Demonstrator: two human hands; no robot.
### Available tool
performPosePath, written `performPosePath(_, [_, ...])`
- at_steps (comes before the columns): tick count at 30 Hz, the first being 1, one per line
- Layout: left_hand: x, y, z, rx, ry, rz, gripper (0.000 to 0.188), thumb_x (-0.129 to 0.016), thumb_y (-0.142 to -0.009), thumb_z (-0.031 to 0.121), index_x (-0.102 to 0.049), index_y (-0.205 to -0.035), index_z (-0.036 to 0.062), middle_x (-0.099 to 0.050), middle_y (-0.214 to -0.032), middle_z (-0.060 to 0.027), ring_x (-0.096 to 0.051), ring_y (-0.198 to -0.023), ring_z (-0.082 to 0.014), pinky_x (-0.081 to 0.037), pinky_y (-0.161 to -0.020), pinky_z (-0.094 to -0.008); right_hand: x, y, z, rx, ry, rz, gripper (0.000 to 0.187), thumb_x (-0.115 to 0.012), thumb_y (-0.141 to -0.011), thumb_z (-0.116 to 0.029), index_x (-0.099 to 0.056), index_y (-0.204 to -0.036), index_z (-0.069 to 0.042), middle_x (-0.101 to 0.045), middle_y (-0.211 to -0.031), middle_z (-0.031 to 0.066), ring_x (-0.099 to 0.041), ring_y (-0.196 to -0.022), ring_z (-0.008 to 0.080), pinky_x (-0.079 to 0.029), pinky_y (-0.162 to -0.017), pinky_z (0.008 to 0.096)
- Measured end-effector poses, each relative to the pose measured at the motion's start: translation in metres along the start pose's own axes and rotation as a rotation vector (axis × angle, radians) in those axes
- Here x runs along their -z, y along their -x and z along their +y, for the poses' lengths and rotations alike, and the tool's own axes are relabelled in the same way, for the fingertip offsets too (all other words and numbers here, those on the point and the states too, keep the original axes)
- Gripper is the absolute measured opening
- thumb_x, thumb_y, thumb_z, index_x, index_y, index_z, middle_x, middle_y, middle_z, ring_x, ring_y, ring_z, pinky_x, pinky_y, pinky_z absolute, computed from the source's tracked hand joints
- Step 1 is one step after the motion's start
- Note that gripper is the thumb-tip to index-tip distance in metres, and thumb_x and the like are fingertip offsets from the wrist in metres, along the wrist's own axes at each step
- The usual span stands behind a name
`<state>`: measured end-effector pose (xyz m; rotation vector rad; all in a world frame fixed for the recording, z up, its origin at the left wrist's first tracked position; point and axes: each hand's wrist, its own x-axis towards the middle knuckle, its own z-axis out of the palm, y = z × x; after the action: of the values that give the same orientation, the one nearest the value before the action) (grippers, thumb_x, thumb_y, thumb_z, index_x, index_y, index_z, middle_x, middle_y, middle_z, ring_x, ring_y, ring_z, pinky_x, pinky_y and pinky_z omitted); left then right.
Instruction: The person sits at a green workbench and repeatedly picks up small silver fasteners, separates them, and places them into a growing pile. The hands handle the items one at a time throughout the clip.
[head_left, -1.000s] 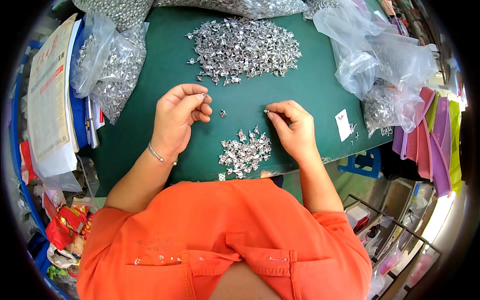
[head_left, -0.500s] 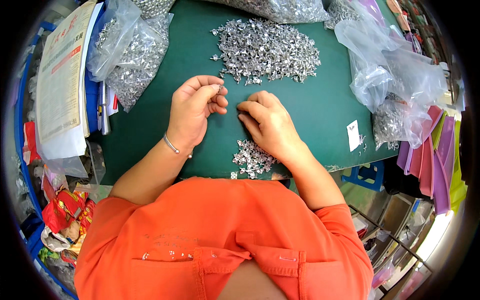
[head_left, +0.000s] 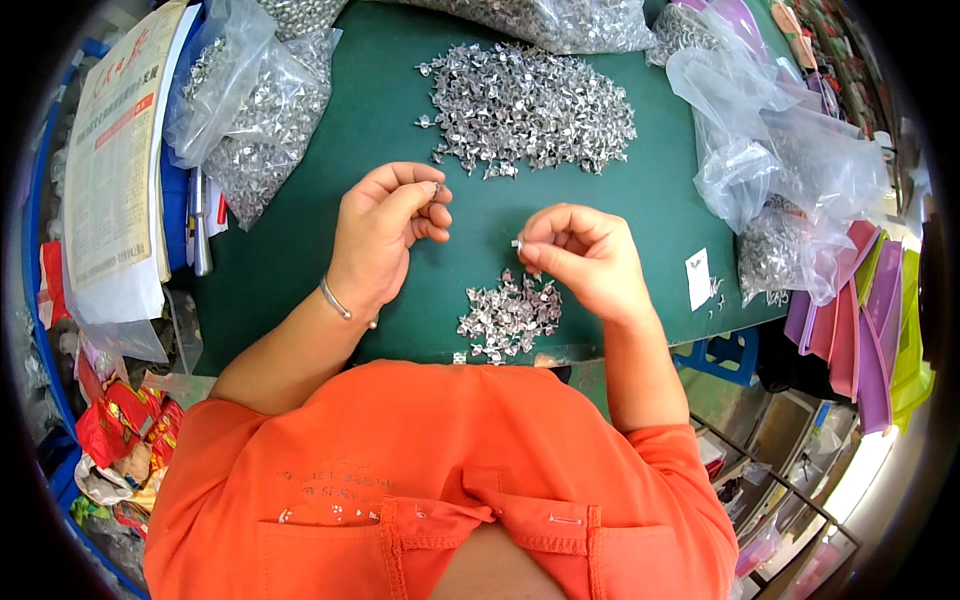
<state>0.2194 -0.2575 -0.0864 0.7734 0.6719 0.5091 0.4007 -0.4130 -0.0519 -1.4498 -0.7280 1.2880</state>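
Between the thumb and forefinger of my left hand (head_left: 385, 225) is a small dark metal piece (head_left: 437, 189), mostly covered by the fingertips. My right hand (head_left: 590, 255) pinches a small silvery metal piece (head_left: 517, 244), whose end pokes out past the fingertips. Just below the right hand, near the table's front edge, lies a small heap of little metal pieces (head_left: 508, 318). A much larger heap of similar shiny pieces (head_left: 530, 108) spreads over the green table (head_left: 270, 290) beyond both hands.
Plastic bags of metal pieces stand at the far left (head_left: 265, 130), far middle (head_left: 560, 22) and right (head_left: 775, 245). A newspaper (head_left: 115, 150) lies at the left beside a metal-handled tool (head_left: 202, 235). A white card (head_left: 698, 279) and pink, purple and green bins (head_left: 870, 330) are at right.
My right hand has moved right and slightly nearer, turning so that a metal piece shows in its pinch. The left hand keeps its pinch, almost unmoved. The view has shifted slightly.
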Motion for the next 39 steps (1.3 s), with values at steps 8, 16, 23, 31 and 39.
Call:
performPosePath(8, [0.001, -0.003, 0.001, -0.016, 0.030, 0.010, 0.013, -0.058, -0.096, 0.007, -0.064, -0.104, -0.0012, -0.068, -0.092, -0.0096, -0.066, -0.074, -0.0140, -0.056, -0.065, -0.0277, -0.018, -0.049, -0.006, 0.803, 1.055, 0.092, 0.031, -0.064, -0.075, 0.005, -0.069, -0.104, -0.003, -0.065, -0.109, 0.0108, -0.061, -0.101, 0.0317, -0.052, -0.086, 0.0390])
performPosePath(16, [-0.003, 0.001, 0.000, 0.013, -0.008, 0.017, 0.014, -0.056, -0.097, 0.008, -0.063, -0.106, 0.0000, -0.068, -0.093, -0.0092, -0.064, -0.075, -0.0138, -0.054, -0.065, -0.0278, 0.010, -0.036, 0.004, 0.604, 0.929, 0.131, 0.038, -0.057, -0.076, 0.014, -0.069, -0.108, -0.003, -0.065, -0.107, 0.0139, -0.061, -0.103, 0.0338, -0.050, -0.091, 0.0398])
performPosePath(23, [0.000, 0.000, -0.002, 0.013, -0.009, -0.004, 0.015, -0.055, -0.097, 0.009, -0.063, -0.106, -0.0008, -0.067, -0.092, -0.0096, -0.064, -0.075, -0.0138, -0.054, -0.065, -0.0280, 0.025, -0.016, 0.008, 0.440, 0.805, 0.415, 0.016, -0.064, -0.086, 0.004, -0.069, -0.100, -0.001, -0.066, -0.097, 0.0134, -0.066, -0.089, 0.0306, -0.053, -0.078, 0.0364])
performPosePath(31, [0.001, -0.001, -0.003, 0.009, -0.015, -0.019, 0.016, -0.055, -0.097, 0.008, -0.063, -0.107, -0.0013, -0.067, -0.093, -0.0102, -0.064, -0.075, -0.0139, -0.054, -0.065, -0.0277, 0.015, -0.015, 0.013, 0.626, 0.933, 0.284, 0.019, -0.073, -0.079, 0.001, -0.071, -0.097, -0.005, -0.064, -0.099, 0.0087, -0.060, -0.092, 0.0306, -0.050, -0.080, 0.0381])
performPosePath(39, [0.001, -0.001, -0.003, 0.023, -0.016, -0.027, 0.016, -0.055, -0.097, 0.009, -0.063, -0.107, -0.0011, -0.068, -0.093, -0.0100, -0.064, -0.075, -0.0137, -0.054, -0.065, -0.0276, 0.010, -0.012, 0.017, 0.620, 0.946, 0.372, 0.014, -0.075, -0.078, -0.002, -0.070, -0.091, -0.005, -0.063, -0.091, 0.0078, -0.059, -0.085, 0.0289, -0.049, -0.076, 0.0379])
